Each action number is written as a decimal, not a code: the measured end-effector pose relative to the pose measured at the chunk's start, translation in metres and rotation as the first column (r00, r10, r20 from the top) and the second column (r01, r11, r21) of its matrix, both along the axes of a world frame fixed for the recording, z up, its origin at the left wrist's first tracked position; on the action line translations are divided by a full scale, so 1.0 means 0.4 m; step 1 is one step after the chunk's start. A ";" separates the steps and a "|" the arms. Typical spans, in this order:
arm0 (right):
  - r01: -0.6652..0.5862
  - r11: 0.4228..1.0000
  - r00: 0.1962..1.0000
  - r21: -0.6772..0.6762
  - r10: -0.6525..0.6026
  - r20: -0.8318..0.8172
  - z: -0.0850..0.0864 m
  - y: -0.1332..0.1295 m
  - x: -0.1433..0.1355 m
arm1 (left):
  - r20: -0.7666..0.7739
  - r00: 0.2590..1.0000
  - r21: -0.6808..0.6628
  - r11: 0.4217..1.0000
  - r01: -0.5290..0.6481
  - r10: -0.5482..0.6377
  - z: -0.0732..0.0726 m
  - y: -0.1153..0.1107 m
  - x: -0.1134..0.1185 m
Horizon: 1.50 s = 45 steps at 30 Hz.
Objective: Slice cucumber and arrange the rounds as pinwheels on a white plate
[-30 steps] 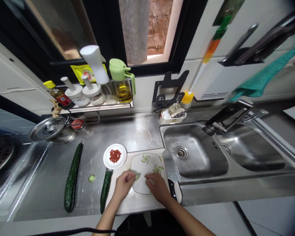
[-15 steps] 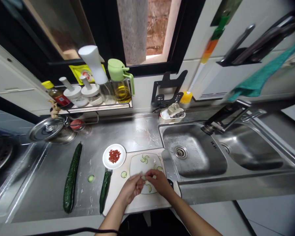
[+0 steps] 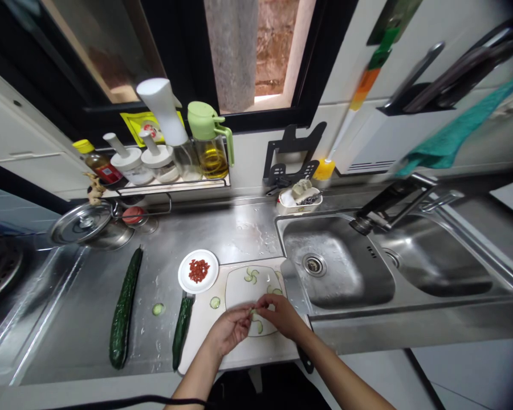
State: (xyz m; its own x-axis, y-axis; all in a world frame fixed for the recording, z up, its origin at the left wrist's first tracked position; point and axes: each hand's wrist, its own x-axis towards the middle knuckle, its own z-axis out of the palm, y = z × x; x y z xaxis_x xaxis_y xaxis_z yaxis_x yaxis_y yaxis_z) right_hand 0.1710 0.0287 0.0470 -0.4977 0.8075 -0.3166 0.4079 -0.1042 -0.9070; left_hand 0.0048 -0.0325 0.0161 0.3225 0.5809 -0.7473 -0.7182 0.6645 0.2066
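My left hand [image 3: 232,329] and my right hand [image 3: 279,313] meet fingertip to fingertip over a white rounded plate [image 3: 235,285]. Both are closed in a pinch on a small pale green cucumber slice [image 3: 252,311], mostly hidden by the fingers. Thin curved cucumber pieces [image 3: 252,276] lie fanned out on the plate's far side, with more by my right hand and below the fingertips. The plate rests on a pale cutting board [image 3: 205,341]. On the board's left are a round cucumber slice [image 3: 215,302] and a cut cucumber [image 3: 182,331].
A small white dish [image 3: 183,279] of chopped red bits touches the board's far left corner. A whole cucumber [image 3: 126,310] and another slice [image 3: 158,309] lie further left. A knife's black handle [image 3: 305,360] juts out below my right wrist. The sink [image 3: 337,256] is at right.
My fingertips have shifted slightly to the right, still pinching together. My right forearm has moved a little, and more of the knife's black handle shows below it.
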 end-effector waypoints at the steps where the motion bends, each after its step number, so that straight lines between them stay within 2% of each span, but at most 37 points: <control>1: -0.003 1.000 1.000 -0.004 0.003 0.002 -0.003 0.000 0.001 | -0.066 0.998 0.005 1.000 -0.016 0.016 0.001 -0.001 0.001; 4: -0.019 1.000 0.996 0.014 0.018 0.085 -0.015 0.000 0.004 | -0.289 0.957 0.044 0.999 -0.016 0.028 0.003 -0.007 0.006; 8: -0.061 0.997 0.968 0.054 0.045 0.248 -0.036 -0.002 0.003 | -0.567 0.823 0.161 0.978 0.136 -0.021 -0.007 -0.023 0.012; 11: -0.090 0.993 0.947 0.073 0.063 0.314 -0.049 -0.004 0.000 | -0.735 0.677 0.205 0.944 0.260 -0.027 -0.027 -0.038 0.021; 15: -0.171 0.978 0.906 0.122 0.107 0.410 -0.059 -0.008 -0.004 | -0.895 0.443 0.157 0.895 0.418 -0.050 -0.053 -0.053 0.037; 18: -0.234 0.961 0.866 0.148 0.137 0.480 -0.062 -0.012 -0.005 | -0.961 0.269 0.095 0.843 0.530 -0.061 -0.057 -0.058 0.046; 21: -0.288 0.945 0.828 0.155 0.164 0.536 -0.064 -0.016 -0.005 | -0.984 0.167 0.043 0.806 0.591 -0.070 -0.051 -0.057 0.051; 25: -0.339 0.928 0.784 0.154 0.189 0.591 -0.064 -0.020 -0.007 | -0.990 0.109 -0.006 0.784 0.621 -0.094 -0.039 -0.054 0.057; 33: -0.398 0.906 0.733 0.143 0.221 0.644 -0.067 -0.019 -0.011 | -0.994 0.041 -0.046 0.740 0.671 -0.099 -0.020 -0.050 0.063; 45: -0.477 0.853 0.687 0.210 0.213 0.695 -0.078 -0.031 -0.013 | -0.996 -0.076 -0.081 0.691 0.718 -0.038 -0.052 -0.063 0.069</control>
State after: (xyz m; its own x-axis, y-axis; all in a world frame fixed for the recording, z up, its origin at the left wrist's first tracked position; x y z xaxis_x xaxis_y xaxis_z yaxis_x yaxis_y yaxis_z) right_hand 0.1657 0.0162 0.0159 -0.5536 0.7336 -0.3941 0.8272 0.4296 -0.3622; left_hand 0.0323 -0.0575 -0.0047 -0.1242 0.9288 -0.3492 0.6748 0.3371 0.6565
